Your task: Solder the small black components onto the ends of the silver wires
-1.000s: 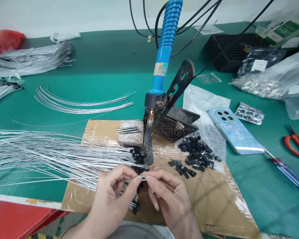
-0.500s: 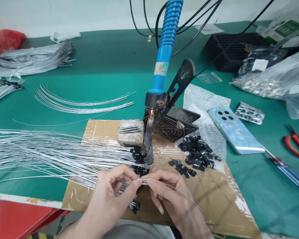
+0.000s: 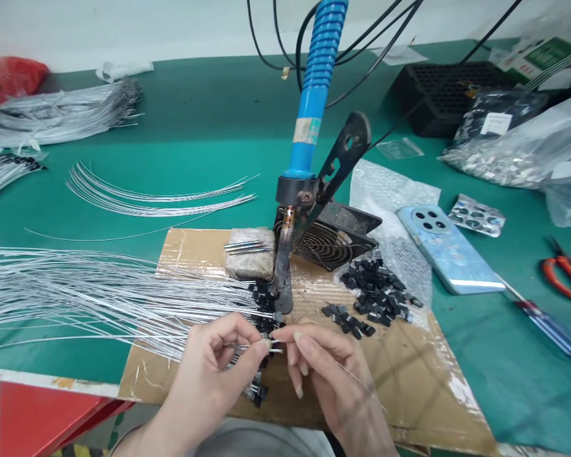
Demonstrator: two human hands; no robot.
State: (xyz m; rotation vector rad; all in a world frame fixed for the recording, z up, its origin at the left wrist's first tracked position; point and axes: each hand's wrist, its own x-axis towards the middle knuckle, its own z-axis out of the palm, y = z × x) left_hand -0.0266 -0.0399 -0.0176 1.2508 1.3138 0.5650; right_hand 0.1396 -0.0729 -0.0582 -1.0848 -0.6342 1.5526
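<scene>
My left hand (image 3: 219,368) and my right hand (image 3: 323,374) meet over the near edge of a cardboard sheet (image 3: 409,381). The left thumb and forefinger pinch the end of a thin grey wire (image 3: 240,346). My right fingers pinch a thin wire (image 3: 361,387) that trails back to the right over that hand. Their fingertips almost touch, just in front of a blue-handled soldering iron (image 3: 314,95) fixed tip-down in a dark metal stand (image 3: 342,158). Small black components (image 3: 266,324) lie by the iron's tip, and more of them sit under my left hand (image 3: 257,393).
A fan of grey wires (image 3: 85,292) lies left on the green table (image 3: 209,127). A pile of black parts (image 3: 375,292), a small fan (image 3: 328,241), a stone block (image 3: 250,254), a phone (image 3: 450,251), red scissors (image 3: 568,276) and plastic bags (image 3: 518,152) lie to the right.
Both hands shifted slightly down toward me. My right fingers spread a little while keeping the pinch on the wire.
</scene>
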